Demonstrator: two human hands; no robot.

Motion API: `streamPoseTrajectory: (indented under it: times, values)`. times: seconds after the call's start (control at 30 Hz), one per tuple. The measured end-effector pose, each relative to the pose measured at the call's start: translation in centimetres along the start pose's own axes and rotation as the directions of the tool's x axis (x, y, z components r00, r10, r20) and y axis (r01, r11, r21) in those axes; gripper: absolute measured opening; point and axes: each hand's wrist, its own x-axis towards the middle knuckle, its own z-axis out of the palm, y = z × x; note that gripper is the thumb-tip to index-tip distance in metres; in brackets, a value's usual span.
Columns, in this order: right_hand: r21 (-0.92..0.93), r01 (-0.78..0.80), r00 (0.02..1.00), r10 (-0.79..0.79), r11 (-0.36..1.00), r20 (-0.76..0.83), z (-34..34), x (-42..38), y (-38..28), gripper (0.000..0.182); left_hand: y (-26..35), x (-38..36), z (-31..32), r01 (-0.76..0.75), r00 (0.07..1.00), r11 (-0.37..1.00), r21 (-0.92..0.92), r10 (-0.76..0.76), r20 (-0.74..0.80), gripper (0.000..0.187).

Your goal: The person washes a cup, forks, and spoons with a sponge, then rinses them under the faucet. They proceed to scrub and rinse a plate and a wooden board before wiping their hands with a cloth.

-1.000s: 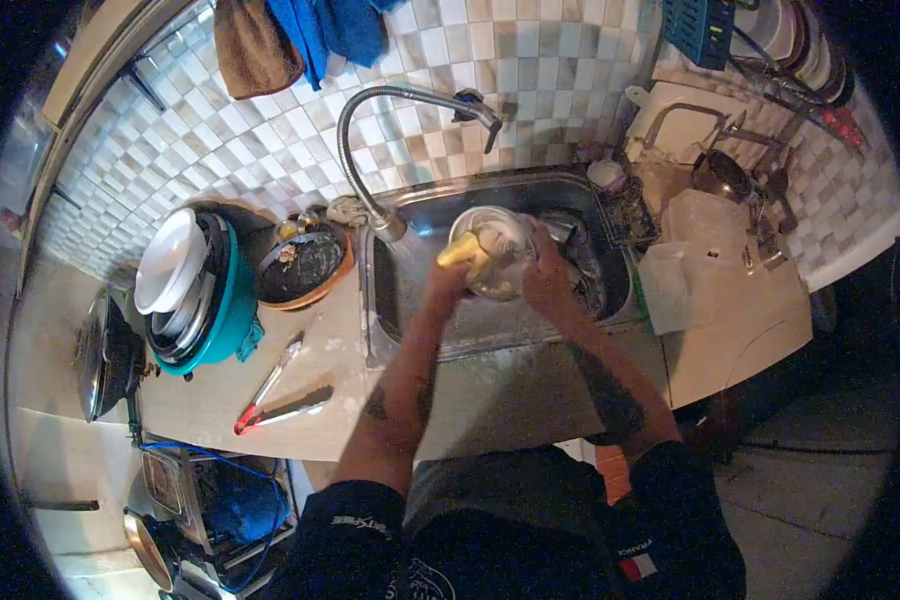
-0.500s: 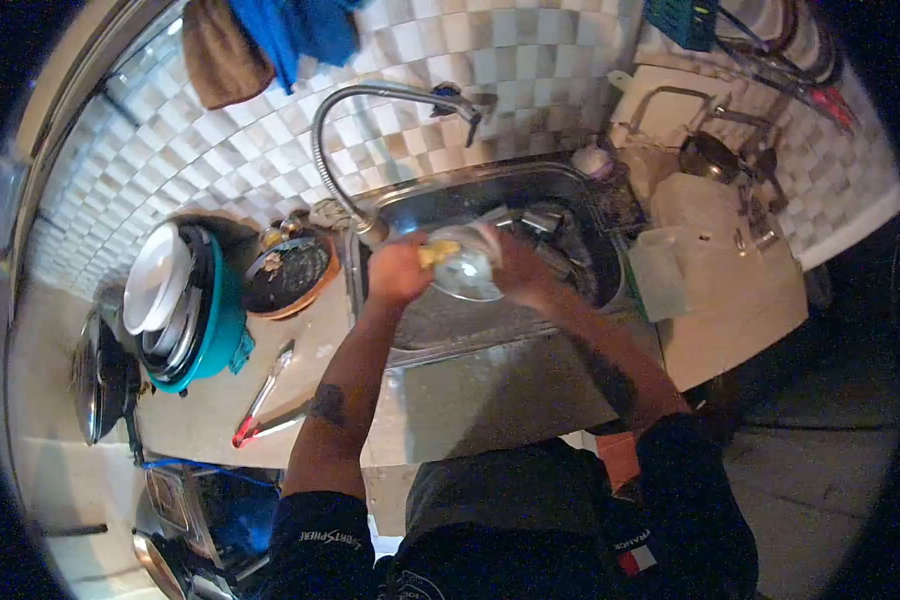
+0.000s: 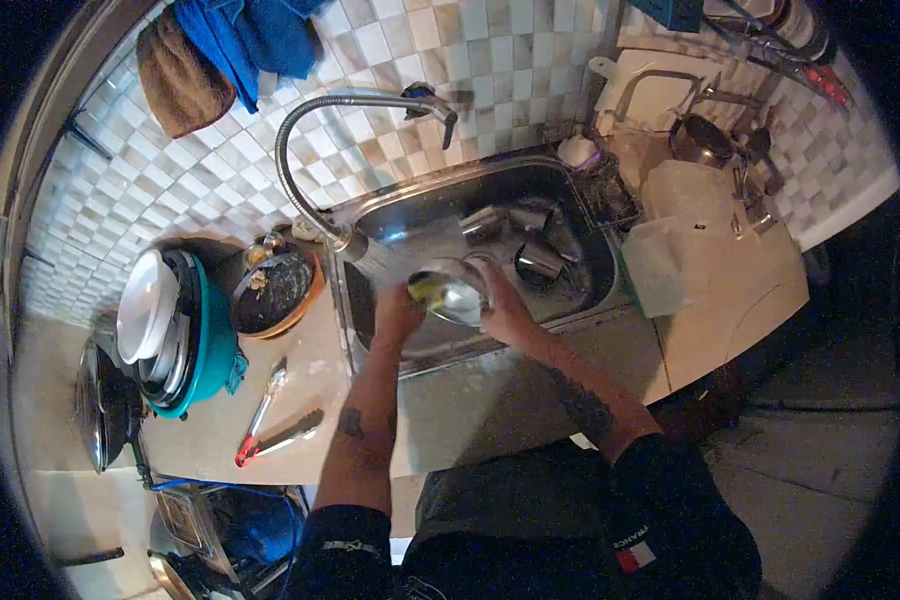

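Observation:
A round metal bowl (image 3: 463,301) is held over the sink (image 3: 440,350), its shiny inside facing up. My right hand (image 3: 508,308) grips the bowl's right rim. At the left side of the bowl, my left hand (image 3: 398,313) is closed on a yellow sponge (image 3: 428,292) pressed against the inside. The curved faucet (image 3: 288,150) stands behind my left hand, and water seems to spray from its base area. Metal cups (image 3: 540,261) lie in the sink behind my right hand.
Left of the sink stand an orange-rimmed pan (image 3: 288,320), a teal basin (image 3: 206,345) stacked with dishes and red-handled tongs (image 3: 260,420). To the right are a translucent container (image 3: 654,265) and a small pot (image 3: 700,140). Cloths (image 3: 185,80) hang at upper left.
Both hands and the bowl have shifted slightly lower in the view. The right hand has moved down along the bowl's rim, and the metal cups show more clearly. The camera view has shifted.

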Motion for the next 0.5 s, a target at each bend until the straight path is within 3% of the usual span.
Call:
streamPoseTrajectory:
  times: [0.03, 0.07, 0.13, 0.17, 0.23, 0.27, 0.3, 0.33, 0.37, 0.4, 0.47, 0.5]
  values:
    - [-0.081, -0.210, 0.976, 0.213, 0.974, 0.033, 0.3, -0.6, 0.3, 0.078, 1.0, 0.4, -1.6, -0.178, 0.982, 0.944, 0.279, 0.186, -0.004, 0.029]
    - [-0.068, -0.258, 0.959, 0.264, 0.964, 0.108, 0.4, -0.6, 0.8, 0.078, 2.6, 1.0, -2.5, -0.359, 0.927, 0.867, 0.344, 0.373, 0.028, 0.028]
    - [-0.055, -0.361, 0.898, 0.363, 0.931, 0.250, 0.6, -0.3, 1.6, 0.076, 5.4, 2.3, -3.1, -0.668, 0.712, 0.603, 0.436, 0.689, 0.139, 0.025]
    - [-0.156, -0.281, 0.924, 0.310, 0.947, 0.222, 0.8, -0.2, 2.2, 0.073, 5.7, 3.0, -3.3, -0.677, 0.700, 0.582, 0.451, 0.698, 0.149, 0.025]
    - [-0.032, -0.177, 0.967, 0.180, 0.984, 0.181, -1.2, 1.2, 0.3, 0.073, 6.1, 3.7, -3.4, -0.683, 0.682, 0.547, 0.485, 0.715, 0.155, 0.025]
    - [0.032, -0.116, 0.982, 0.110, 0.993, 0.151, -2.2, 2.1, -1.0, 0.072, 5.2, 3.9, -2.6, -0.529, 0.813, 0.796, 0.295, 0.575, -0.093, 0.025]
    - [0.115, -0.317, 0.945, 0.302, 0.942, 0.127, -2.5, 2.6, -2.0, 0.071, 3.3, 4.1, -0.8, -0.353, 0.894, 0.935, 0.033, 0.348, -0.282, 0.025]
    - [0.148, -0.285, 0.959, 0.282, 0.947, 0.043, -2.0, 2.9, -1.6, 0.071, 1.9, 4.0, 0.7, -0.177, 0.919, 0.948, -0.263, 0.064, -0.388, 0.025]
    - [0.177, -0.250, 0.964, 0.261, 0.952, -0.043, -0.9, 3.2, -0.6, 0.072, 1.5, 3.1, 1.9, -0.133, 0.953, 0.922, -0.363, 0.019, -0.301, 0.030]
    - [0.206, -0.216, 0.961, 0.245, 0.954, -0.125, 0.0, 3.3, 0.3, 0.072, 3.6, 1.5, 3.6, -0.045, 0.961, 0.680, -0.732, -0.172, -0.218, 0.030]
    - [0.170, -0.135, 0.977, 0.159, 0.976, -0.140, 1.0, 3.3, 2.1, 0.073, 1.4, 0.1, 9.4, -0.093, 0.976, 0.819, -0.566, -0.036, -0.213, 0.032]
    - [0.181, -0.143, 0.980, 0.165, 0.973, -0.114, 1.1, 3.0, 3.2, 0.074, 2.3, -0.9, 9.4, -0.025, 0.984, 0.873, -0.487, -0.064, -0.166, 0.035]
